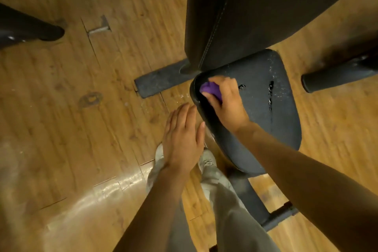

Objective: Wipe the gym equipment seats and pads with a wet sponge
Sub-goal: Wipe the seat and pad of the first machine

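A dark padded bench seat fills the middle right, with wet streaks and droplets on its far side. My right hand grips a purple sponge and presses it on the seat's far left corner. Above it rises the dark back pad with a white stitched seam. My left hand hovers with straight fingers just left of the seat's edge, holding nothing; whether its thumb touches the edge I cannot tell.
The wooden floor spreads all around. A dark metal foot bar lies left of the seat. Another machine leg stands far left, a black rubber-capped leg at right. My grey trousers and the bench frame are below.
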Tool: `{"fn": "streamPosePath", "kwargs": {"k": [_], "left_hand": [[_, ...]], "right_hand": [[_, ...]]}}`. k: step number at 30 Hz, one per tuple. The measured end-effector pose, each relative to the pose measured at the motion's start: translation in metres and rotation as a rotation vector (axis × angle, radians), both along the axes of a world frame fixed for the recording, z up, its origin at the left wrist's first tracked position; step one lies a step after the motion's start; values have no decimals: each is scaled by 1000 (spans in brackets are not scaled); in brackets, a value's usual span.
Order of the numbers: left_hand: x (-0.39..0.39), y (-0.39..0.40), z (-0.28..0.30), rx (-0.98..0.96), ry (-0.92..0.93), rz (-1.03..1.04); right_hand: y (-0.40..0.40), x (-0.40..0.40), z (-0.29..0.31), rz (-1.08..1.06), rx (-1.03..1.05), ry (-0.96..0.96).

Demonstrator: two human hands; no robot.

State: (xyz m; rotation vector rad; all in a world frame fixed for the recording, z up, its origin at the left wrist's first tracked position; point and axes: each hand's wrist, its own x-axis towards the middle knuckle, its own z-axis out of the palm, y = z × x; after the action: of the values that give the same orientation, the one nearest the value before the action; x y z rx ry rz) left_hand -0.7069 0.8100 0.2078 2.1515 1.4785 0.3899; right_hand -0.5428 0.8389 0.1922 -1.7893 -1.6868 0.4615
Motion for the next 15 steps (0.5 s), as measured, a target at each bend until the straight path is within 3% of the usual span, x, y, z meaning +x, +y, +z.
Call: {"fn": "streamPosePath", "kwargs": {"k": [4,8,15], "left_hand": [[18,-5,-29,3,0,95],[32,-10,-46,26,-12,140],[36,-19,-63,36,-68,153]], "right_hand": [[14,1,-21,10,110,-93],[7,3,-33,90,77,-223],[-2,27,-31,379,0,-146]]}}
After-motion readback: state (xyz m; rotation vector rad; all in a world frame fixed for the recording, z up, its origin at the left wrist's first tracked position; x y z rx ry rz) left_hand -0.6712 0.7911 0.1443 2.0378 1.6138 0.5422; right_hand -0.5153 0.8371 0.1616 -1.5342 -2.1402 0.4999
